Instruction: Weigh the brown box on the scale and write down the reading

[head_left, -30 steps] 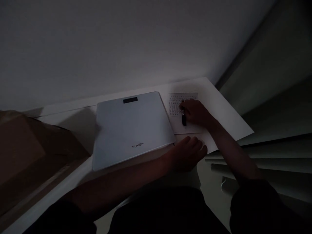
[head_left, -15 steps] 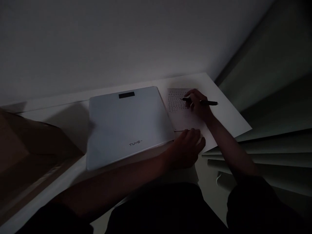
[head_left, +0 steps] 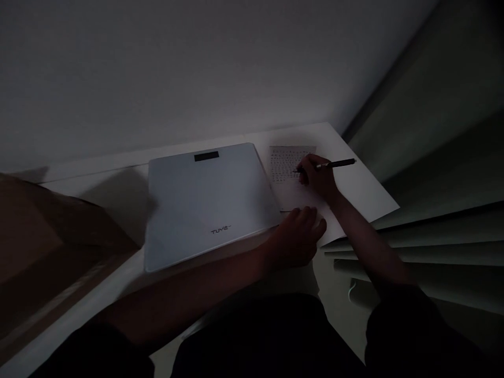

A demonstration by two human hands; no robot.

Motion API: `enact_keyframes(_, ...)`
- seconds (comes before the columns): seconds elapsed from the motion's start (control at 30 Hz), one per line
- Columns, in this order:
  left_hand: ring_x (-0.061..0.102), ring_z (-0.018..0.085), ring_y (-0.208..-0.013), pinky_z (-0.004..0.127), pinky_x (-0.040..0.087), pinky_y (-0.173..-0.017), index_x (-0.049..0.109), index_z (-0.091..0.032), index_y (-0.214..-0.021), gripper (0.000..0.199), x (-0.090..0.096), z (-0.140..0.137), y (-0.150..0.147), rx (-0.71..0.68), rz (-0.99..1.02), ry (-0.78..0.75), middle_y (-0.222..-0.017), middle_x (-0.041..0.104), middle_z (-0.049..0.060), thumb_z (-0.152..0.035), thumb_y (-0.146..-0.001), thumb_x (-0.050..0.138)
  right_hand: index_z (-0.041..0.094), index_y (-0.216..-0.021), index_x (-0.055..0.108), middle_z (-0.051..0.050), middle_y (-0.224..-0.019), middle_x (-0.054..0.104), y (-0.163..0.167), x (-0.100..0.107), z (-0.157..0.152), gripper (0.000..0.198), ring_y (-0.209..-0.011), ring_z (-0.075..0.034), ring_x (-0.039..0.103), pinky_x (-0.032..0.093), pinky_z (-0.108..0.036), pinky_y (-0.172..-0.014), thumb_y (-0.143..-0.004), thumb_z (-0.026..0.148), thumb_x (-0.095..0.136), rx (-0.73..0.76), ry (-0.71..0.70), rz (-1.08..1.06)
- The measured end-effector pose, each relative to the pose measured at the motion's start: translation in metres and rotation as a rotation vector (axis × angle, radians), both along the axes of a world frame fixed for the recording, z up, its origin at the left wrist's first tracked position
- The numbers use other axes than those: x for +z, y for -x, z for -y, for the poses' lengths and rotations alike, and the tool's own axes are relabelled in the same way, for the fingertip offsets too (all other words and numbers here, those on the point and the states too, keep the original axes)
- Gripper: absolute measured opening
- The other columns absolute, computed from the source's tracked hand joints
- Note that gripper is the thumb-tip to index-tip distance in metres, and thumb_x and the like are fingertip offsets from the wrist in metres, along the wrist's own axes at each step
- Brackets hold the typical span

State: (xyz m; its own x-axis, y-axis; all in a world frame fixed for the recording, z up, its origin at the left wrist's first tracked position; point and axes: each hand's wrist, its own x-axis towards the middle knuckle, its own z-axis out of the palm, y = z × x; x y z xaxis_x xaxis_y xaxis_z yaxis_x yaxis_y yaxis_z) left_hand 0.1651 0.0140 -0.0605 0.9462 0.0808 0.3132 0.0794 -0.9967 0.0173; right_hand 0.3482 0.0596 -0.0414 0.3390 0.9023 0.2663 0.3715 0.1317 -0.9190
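My right hand (head_left: 321, 178) is closed around a dark pen (head_left: 342, 163). The pen's tip meets the lower lines of small handwriting on a sheet of paper (head_left: 293, 191). My left hand (head_left: 301, 236) lies at the near edge of the sheet, its fingers curled in together. Whatever those fingers may grip is hidden in the dim light. Just left of the paper is a flat white bathroom scale (head_left: 208, 199), with a dark display window at its far edge and lettering near its front. My left forearm passes along the scale's near side.
A white tabletop (head_left: 364, 194) carries the paper and scale, with a pale wall (head_left: 197, 68) behind. At the left stands an open brown cardboard box (head_left: 35, 231). Greenish curtain folds (head_left: 441, 157) hang along the right side. The room is dim.
My right hand has shifted slightly down the page, and the pen's tip sits lower, with its back end tipped up more. The left hand stays by the paper's near edge. The view has moved slightly.
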Motion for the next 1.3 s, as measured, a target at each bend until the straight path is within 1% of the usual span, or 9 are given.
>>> enact_keyframes(0.2,0.049,0.036,-0.124,0.045,0.043,-0.101,0.049,-0.006,-0.134,0.045,-0.002,0.001,-0.001,0.005,0.009,0.001,-0.139,0.050,0.024,-0.022,-0.092,0.050,0.020,-0.069,0.049,0.002,-0.053,0.053,0.000,-0.005,-0.002,0.045,-0.048,-0.010,0.050,0.042,-0.025,-0.049,-0.081,0.056,0.073,-0.079,-0.039,0.038)
enact_keyframes(0.33,0.048,0.035,-0.125,0.045,0.043,-0.102,0.049,-0.006,-0.134,0.044,-0.003,0.001,-0.001,0.010,0.006,0.000,-0.139,0.050,0.023,-0.022,-0.093,0.049,0.021,-0.067,0.046,0.003,-0.050,0.047,-0.002,-0.003,-0.003,0.047,-0.045,-0.010,0.045,0.039,-0.026,-0.048,-0.087,0.060,0.063,-0.112,-0.052,0.057)
enact_keyframes(0.43,0.048,0.035,-0.125,0.045,0.042,-0.102,0.049,-0.007,-0.135,0.045,-0.003,0.002,-0.001,0.020,-0.003,0.005,-0.140,0.049,0.022,-0.023,-0.092,0.050,0.020,-0.068,0.048,0.003,-0.051,0.046,-0.001,-0.003,-0.003,0.044,-0.047,-0.011,0.045,0.040,-0.026,-0.051,-0.092,0.056,0.059,-0.100,-0.087,0.107)
enact_keyframes(0.53,0.050,0.035,-0.124,0.045,0.043,-0.101,0.050,-0.007,-0.133,0.044,-0.003,0.001,-0.001,0.025,0.009,-0.001,-0.138,0.050,0.022,-0.023,-0.092,0.051,0.020,-0.067,0.050,0.003,-0.051,0.046,0.003,-0.004,-0.001,0.041,-0.048,-0.011,0.046,0.041,-0.026,-0.053,-0.092,0.051,0.058,-0.034,-0.030,0.143)
enact_keyframes(0.67,0.051,0.035,-0.121,0.045,0.044,-0.099,0.051,-0.006,-0.132,0.044,-0.003,0.000,-0.001,0.015,0.010,-0.014,-0.136,0.051,0.023,-0.025,-0.092,0.052,0.019,-0.066,0.050,0.002,-0.054,0.051,0.008,-0.004,0.003,0.041,-0.050,-0.012,0.048,0.041,-0.026,-0.052,-0.086,0.051,0.067,0.041,0.104,0.129)
enact_keyframes(0.77,0.051,0.035,-0.121,0.045,0.043,-0.099,0.051,-0.006,-0.130,0.043,-0.002,0.000,-0.001,0.011,0.013,-0.004,-0.135,0.051,0.023,-0.024,-0.092,0.052,0.019,-0.066,0.050,0.002,-0.055,0.051,0.008,-0.005,0.003,0.040,-0.050,-0.012,0.048,0.040,-0.026,-0.051,-0.083,0.049,0.071,0.055,0.089,0.148)
enact_keyframes(0.9,0.051,0.034,-0.118,0.044,0.044,-0.096,0.053,-0.006,-0.128,0.040,-0.002,0.001,-0.002,0.013,0.014,0.009,-0.131,0.053,0.022,-0.021,-0.091,0.051,0.020,-0.066,0.049,0.002,-0.054,0.050,0.005,-0.006,0.001,0.037,-0.049,-0.012,0.048,0.041,-0.027,-0.053,-0.089,0.045,0.064,0.026,0.062,0.229)
enact_keyframes(1.07,0.051,0.033,-0.114,0.043,0.044,-0.093,0.054,-0.006,-0.125,0.038,0.000,0.001,-0.004,0.021,0.016,0.032,-0.128,0.054,0.020,-0.021,-0.091,0.051,0.020,-0.068,0.050,0.002,-0.051,0.050,0.007,-0.005,-0.001,0.036,-0.046,-0.011,0.049,0.041,-0.025,-0.050,-0.092,0.045,0.056,0.033,0.124,0.162)
enact_keyframes(1.3,0.050,0.032,-0.107,0.045,0.043,-0.088,0.056,-0.008,-0.118,0.033,0.002,0.001,-0.004,0.033,0.011,0.041,-0.118,0.055,0.018,-0.021,-0.089,0.054,0.020,-0.065,0.049,0.002,-0.055,0.052,0.008,-0.003,0.001,0.038,-0.049,-0.012,0.049,0.041,-0.026,-0.051,-0.083,0.046,0.070,0.056,0.115,0.152)
